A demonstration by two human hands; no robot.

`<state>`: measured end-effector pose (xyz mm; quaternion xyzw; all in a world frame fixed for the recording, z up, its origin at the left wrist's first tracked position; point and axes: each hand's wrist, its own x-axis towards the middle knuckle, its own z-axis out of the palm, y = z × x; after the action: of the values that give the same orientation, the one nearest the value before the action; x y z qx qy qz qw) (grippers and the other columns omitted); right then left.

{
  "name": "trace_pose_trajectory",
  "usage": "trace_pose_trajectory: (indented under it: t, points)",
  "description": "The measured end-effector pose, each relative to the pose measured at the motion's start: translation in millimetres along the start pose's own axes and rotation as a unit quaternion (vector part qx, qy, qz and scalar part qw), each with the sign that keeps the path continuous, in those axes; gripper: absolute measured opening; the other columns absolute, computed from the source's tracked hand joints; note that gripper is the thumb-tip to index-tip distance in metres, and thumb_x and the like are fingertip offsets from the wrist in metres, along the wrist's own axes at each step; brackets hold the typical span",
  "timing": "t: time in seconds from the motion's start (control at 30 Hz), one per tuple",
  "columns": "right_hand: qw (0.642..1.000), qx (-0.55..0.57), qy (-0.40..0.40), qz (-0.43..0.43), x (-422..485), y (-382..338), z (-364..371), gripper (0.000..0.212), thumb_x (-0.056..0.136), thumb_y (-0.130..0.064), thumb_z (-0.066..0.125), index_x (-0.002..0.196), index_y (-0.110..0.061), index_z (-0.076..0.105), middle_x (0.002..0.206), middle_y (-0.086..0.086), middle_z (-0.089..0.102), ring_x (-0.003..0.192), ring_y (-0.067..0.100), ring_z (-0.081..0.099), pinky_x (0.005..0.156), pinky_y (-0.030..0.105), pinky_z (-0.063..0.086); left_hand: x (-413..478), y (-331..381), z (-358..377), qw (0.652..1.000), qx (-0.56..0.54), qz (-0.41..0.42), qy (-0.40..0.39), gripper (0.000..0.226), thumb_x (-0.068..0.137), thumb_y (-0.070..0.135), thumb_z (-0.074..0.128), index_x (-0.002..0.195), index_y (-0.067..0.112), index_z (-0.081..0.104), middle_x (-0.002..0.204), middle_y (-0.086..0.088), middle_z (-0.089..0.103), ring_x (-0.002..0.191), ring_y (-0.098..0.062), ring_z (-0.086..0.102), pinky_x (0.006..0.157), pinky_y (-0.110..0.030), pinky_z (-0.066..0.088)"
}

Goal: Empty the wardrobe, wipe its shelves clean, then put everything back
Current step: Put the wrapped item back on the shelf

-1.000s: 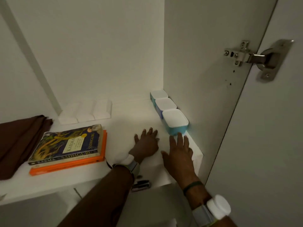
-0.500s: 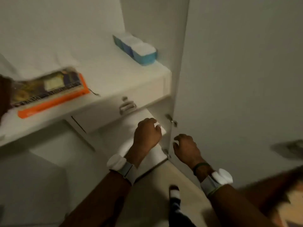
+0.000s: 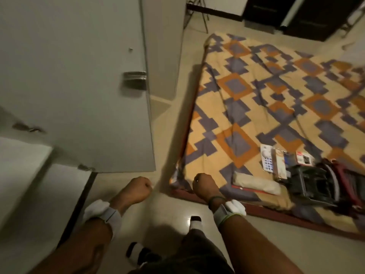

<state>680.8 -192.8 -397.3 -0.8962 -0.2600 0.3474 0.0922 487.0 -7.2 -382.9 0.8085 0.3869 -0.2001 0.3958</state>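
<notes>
Off to my right on the mattress (image 3: pixel 256 99), beige pouch (image 3: pixel 256 184) lies crosswise; right hand (image 3: pixel 204 184) nearer than left hand (image 3: pixel 136 189); fingers of both clenched, empty.

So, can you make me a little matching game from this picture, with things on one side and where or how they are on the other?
Things:
1. wardrobe door
2. mattress
3. black crate
4. socked foot

Place or state:
A. on the mattress, at the right
B. on the pale floor tiles, bottom middle
C. standing open, on the left
D. patterned orange and blue

Pairs: 1-C, 2-D, 3-A, 4-B
</notes>
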Motion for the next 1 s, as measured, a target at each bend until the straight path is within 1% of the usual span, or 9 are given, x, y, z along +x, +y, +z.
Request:
trace_pose_trajectory:
  t: [0.2, 0.33, 0.43, 0.57, 0.67, 0.8, 0.87, 0.93, 1.0]
  points:
    - [0.994, 0.063, 0.05, 0.075, 2.7, 148.4, -48.2, 0.018, 0.09, -0.019, 0.055, 0.084, -0.006, 0.067, 0.095, 0.017, 0.071, 0.094, 0.036, 0.066, 0.072, 0.033, 0.047, 39.2, 130.6, 78.2, 0.996, 0.054, 0.041, -0.06, 0.022, 0.097, 0.024, 0.058, 0.083, 0.012, 0.071, 0.091, -0.009, 0.068, 0.09, -0.024, 0.063, 0.07, -0.029, 0.039]
    - [0.991, 0.071, 0.043, 0.11, 8.2, 253.6, -90.6, 0.021, 0.088, -0.023, 0.056, 0.093, -0.009, 0.071, 0.099, 0.015, 0.072, 0.098, 0.034, 0.067, 0.081, 0.035, 0.053, 69.7, 218.5, 137.2, 0.993, 0.044, 0.04, -0.099, 0.021, 0.098, 0.019, 0.058, 0.099, 0.003, 0.072, 0.096, -0.009, 0.069, 0.089, -0.022, 0.064, 0.078, -0.023, 0.05]
    - [0.982, 0.119, 0.04, 0.142, 17.4, 325.1, -113.8, 0.023, 0.089, -0.024, 0.057, 0.093, -0.007, 0.071, 0.1, 0.017, 0.073, 0.098, 0.035, 0.067, 0.083, 0.036, 0.054, 94.9, 274.3, 180.4, 0.989, 0.072, 0.048, -0.122, 0.032, 0.102, 0.024, 0.05, 0.106, 0.002, 0.072, 0.116, -0.014, 0.067, 0.107, -0.03, 0.06, 0.089, -0.031, 0.042]
    - [0.967, 0.171, 0.04, 0.185, 32.2, 386.9, -130.8, 0.023, 0.09, -0.022, 0.057, 0.093, -0.005, 0.072, 0.101, 0.018, 0.073, 0.097, 0.035, 0.067, 0.085, 0.035, 0.054, 120.7, 338.3, 220.8, 0.981, 0.1, 0.059, -0.157, 0.031, 0.102, 0.022, 0.048, 0.108, 0.002, 0.072, 0.115, -0.016, 0.068, 0.105, -0.031, 0.06, 0.088, -0.035, 0.043]
    - [0.957, 0.204, 0.03, 0.202, 54.0, 421.3, -124.6, 0.025, 0.093, -0.024, 0.056, 0.096, -0.004, 0.071, 0.105, 0.018, 0.072, 0.101, 0.035, 0.065, 0.085, 0.035, 0.05, 147.8, 359.6, 249.7, 0.981, 0.083, 0.037, -0.172, 0.028, 0.099, 0.018, 0.05, 0.103, 0.002, 0.072, 0.104, -0.014, 0.07, 0.096, -0.029, 0.063, 0.078, -0.033, 0.044]
    - [0.944, 0.23, 0.033, 0.236, 95.9, 469.5, -98.8, 0.03, 0.096, -0.019, 0.055, 0.116, 0.0, 0.066, 0.123, 0.022, 0.065, 0.116, 0.038, 0.059, 0.097, 0.036, 0.045, 199.5, 358.4, 292.4, 0.983, 0.054, -0.01, -0.173, 0.033, 0.093, 0.029, 0.052, 0.094, 0.001, 0.069, 0.101, -0.015, 0.07, 0.096, -0.032, 0.064, 0.085, -0.045, 0.051]
    - [0.932, 0.25, 0.053, 0.257, 121.5, 494.9, -82.4, 0.032, 0.097, -0.018, 0.056, 0.119, 0.005, 0.061, 0.125, 0.026, 0.062, 0.118, 0.042, 0.056, 0.097, 0.039, 0.043, 226.4, 357.7, 316.0, 0.986, 0.045, -0.031, -0.158, 0.033, 0.09, 0.034, 0.052, 0.092, 0.003, 0.063, 0.104, -0.016, 0.068, 0.1, -0.036, 0.062, 0.074, -0.037, 0.047]
    - [0.923, 0.263, 0.074, 0.27, 136.4, 507.9, -77.0, 0.031, 0.096, -0.017, 0.056, 0.117, 0.006, 0.059, 0.122, 0.028, 0.062, 0.114, 0.044, 0.056, 0.092, 0.04, 0.044, 242.2, 361.2, 327.5, 0.99, -0.007, -0.059, -0.128, 0.027, 0.096, 0.027, 0.054, 0.111, 0.006, 0.063, 0.103, -0.012, 0.062, 0.105, -0.034, 0.063, 0.062, -0.03, 0.041]
    - [0.909, 0.288, 0.073, 0.294, 161.5, 527.9, -60.0, 0.033, 0.096, -0.019, 0.058, 0.117, 0.006, 0.059, 0.122, 0.028, 0.062, 0.114, 0.043, 0.057, 0.092, 0.039, 0.044, 271.7, 354.1, 355.2, 0.988, -0.072, -0.069, -0.118, 0.029, 0.101, 0.016, 0.057, 0.129, 0.008, 0.058, 0.11, -0.005, 0.06, 0.111, -0.026, 0.06, 0.067, -0.028, 0.045]
